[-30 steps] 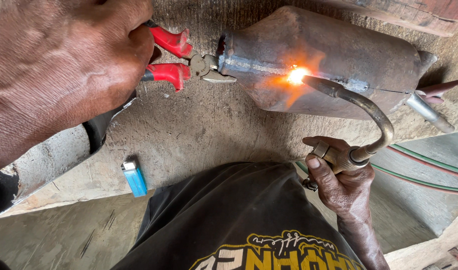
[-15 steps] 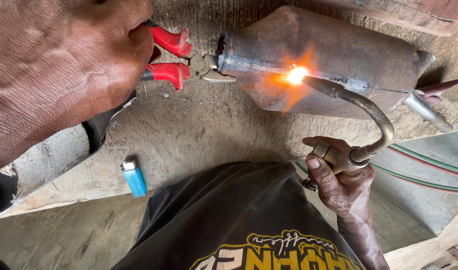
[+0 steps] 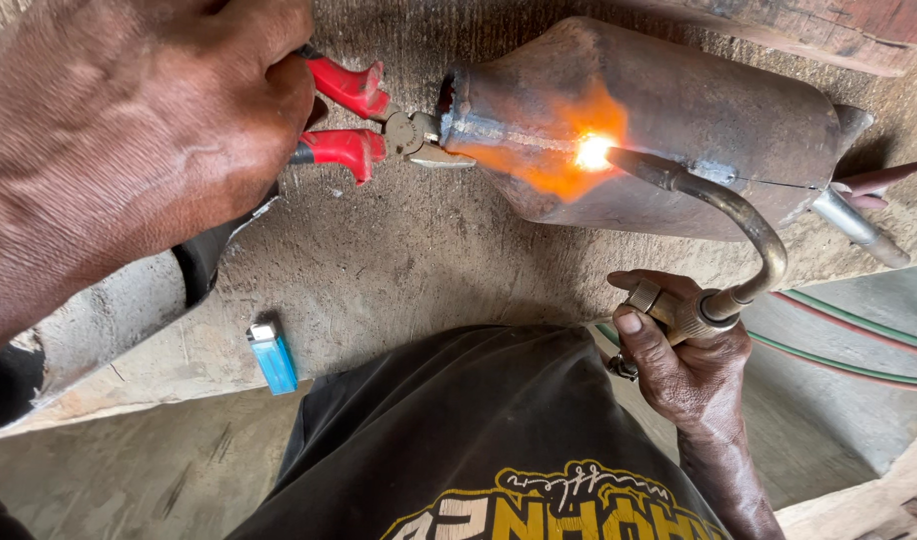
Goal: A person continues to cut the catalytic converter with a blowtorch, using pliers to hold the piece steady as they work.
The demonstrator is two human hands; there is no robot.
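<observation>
Steel, stiff and likely heavy, the rusty canister (image 3: pixel 669 130) lies on concrete; its cooler end is gripped with red-handled pliers (image 3: pixel 364 125) (left hand (image 3: pixel 149 150) clenched), while the torch (image 3: pixel 719 240) is held in the right hand (image 3: pixel 684 365)

Pliers (image 3: pixel 379 125) grip the metal canister's (image 3: pixel 699 110) left end; lighter (image 3: pixel 273 356) lies below, hoses (image 3: pixel 859 345) right
</observation>
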